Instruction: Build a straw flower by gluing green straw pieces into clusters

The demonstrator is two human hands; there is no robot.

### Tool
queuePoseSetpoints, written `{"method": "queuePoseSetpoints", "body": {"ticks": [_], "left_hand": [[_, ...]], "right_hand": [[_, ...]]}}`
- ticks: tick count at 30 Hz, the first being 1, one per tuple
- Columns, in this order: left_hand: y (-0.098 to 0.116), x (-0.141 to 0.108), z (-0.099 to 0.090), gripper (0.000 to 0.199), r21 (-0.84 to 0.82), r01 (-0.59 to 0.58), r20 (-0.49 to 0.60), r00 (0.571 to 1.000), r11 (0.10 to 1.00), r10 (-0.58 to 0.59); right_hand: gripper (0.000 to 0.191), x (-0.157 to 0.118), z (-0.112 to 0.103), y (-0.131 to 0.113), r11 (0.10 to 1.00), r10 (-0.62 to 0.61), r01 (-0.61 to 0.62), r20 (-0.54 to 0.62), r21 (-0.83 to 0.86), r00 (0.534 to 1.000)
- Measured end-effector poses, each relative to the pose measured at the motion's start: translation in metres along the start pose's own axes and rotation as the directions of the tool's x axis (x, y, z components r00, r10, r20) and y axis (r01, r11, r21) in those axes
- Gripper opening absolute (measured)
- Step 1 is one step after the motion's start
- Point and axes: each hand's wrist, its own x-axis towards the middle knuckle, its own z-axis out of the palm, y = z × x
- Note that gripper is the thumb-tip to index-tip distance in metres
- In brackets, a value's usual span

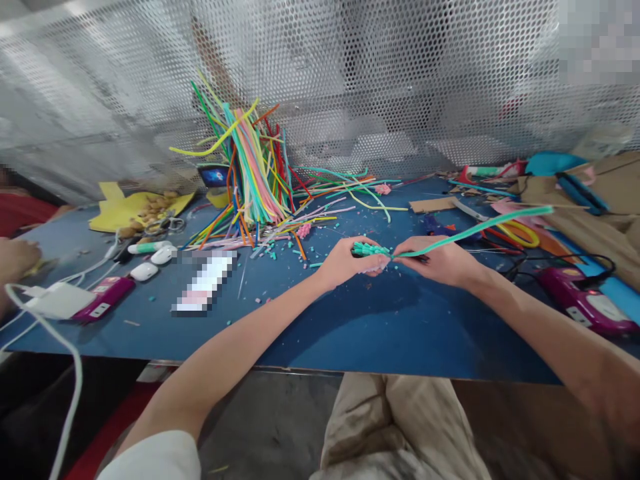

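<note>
Near the middle of the blue table, my left hand is closed around a bundle of short teal pieces. Just to its right, my right hand pinches a long teal stem near its left end, where it meets the bundle. The stem's free part slants up to the right. Both hands are raised over the table with their fingertips nearly touching. Small teal bits lie scattered to the left of my left hand.
Behind stands a big bunch of coloured stems before a perforated metal panel. A phone, earbuds case and purple power strip lie left. Yellow-handled scissors and another power strip are right. Another person's hand is far left.
</note>
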Motion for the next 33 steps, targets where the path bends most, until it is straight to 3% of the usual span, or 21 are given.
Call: {"method": "queuePoseSetpoints", "body": {"ticks": [7, 9, 11, 12, 14, 17, 19, 21, 24, 27, 30, 33], "left_hand": [[-0.008, 0.004, 0.000, 0.058, -0.182, 0.099, 0.037, 0.995, 0.978, -0.094], [-0.009, 0.003, -0.002, 0.063, -0.162, 0.028, 0.053, 0.998, 0.986, -0.019], [-0.008, 0.002, -0.007, 0.067, -0.013, -0.167, 0.021, 0.986, 0.986, 0.167], [-0.007, 0.001, -0.009, 0.069, 0.119, -0.279, 0.008, 0.960, 0.953, 0.280], [-0.004, -0.002, -0.013, 0.081, 0.402, -0.458, 0.058, 0.877, 0.792, 0.478], [-0.001, -0.004, -0.014, 0.085, 0.637, -0.574, 0.237, 0.782, 0.515, 0.577], [-0.001, -0.004, -0.012, 0.063, 0.697, -0.579, 0.287, 0.766, 0.422, 0.575], [-0.003, -0.004, -0.009, 0.043, 0.728, -0.556, 0.286, 0.778, 0.402, 0.559], [-0.003, -0.003, -0.006, 0.032, 0.727, -0.525, 0.243, 0.799, 0.442, 0.550], [0.000, -0.004, -0.004, 0.030, 0.679, -0.446, 0.121, 0.851, 0.582, 0.511], [0.003, -0.004, -0.002, 0.030, 0.556, -0.321, -0.004, 0.921, 0.767, 0.389], [0.000, -0.002, 0.000, 0.037, 0.307, -0.160, -0.060, 0.981, 0.938, 0.186]], "right_hand": [[0.020, 0.001, 0.001, -0.005, 0.994, 0.063, -0.067, -0.041, -0.090, 0.997], [0.021, 0.000, 0.000, -0.006, 0.988, 0.128, -0.133, -0.056, -0.085, 0.990], [0.021, 0.000, -0.002, -0.007, 0.979, 0.190, -0.194, -0.066, -0.058, 0.980], [0.021, 0.000, -0.002, -0.007, 0.975, 0.213, -0.216, -0.069, -0.045, 0.975], [0.020, 0.000, -0.003, -0.007, 0.969, 0.242, -0.244, -0.061, -0.026, 0.968], [0.019, 0.000, -0.003, -0.006, 0.961, 0.275, -0.276, -0.031, -0.020, 0.961], [0.018, 0.000, -0.003, -0.005, 0.955, 0.295, -0.296, -0.013, -0.036, 0.955], [0.019, 0.000, -0.002, -0.005, 0.953, 0.298, -0.298, -0.005, -0.056, 0.955], [0.021, 0.001, -0.001, -0.004, 0.968, 0.242, -0.243, -0.022, -0.063, 0.970], [0.022, 0.001, 0.000, -0.004, 0.987, 0.146, -0.150, -0.060, -0.059, 0.987], [0.023, 0.001, 0.000, -0.003, 0.992, 0.071, -0.079, -0.083, -0.097, 0.994], [0.023, 0.000, -0.001, -0.003, 0.985, 0.018, -0.033, -0.087, -0.172, 0.996]]}}
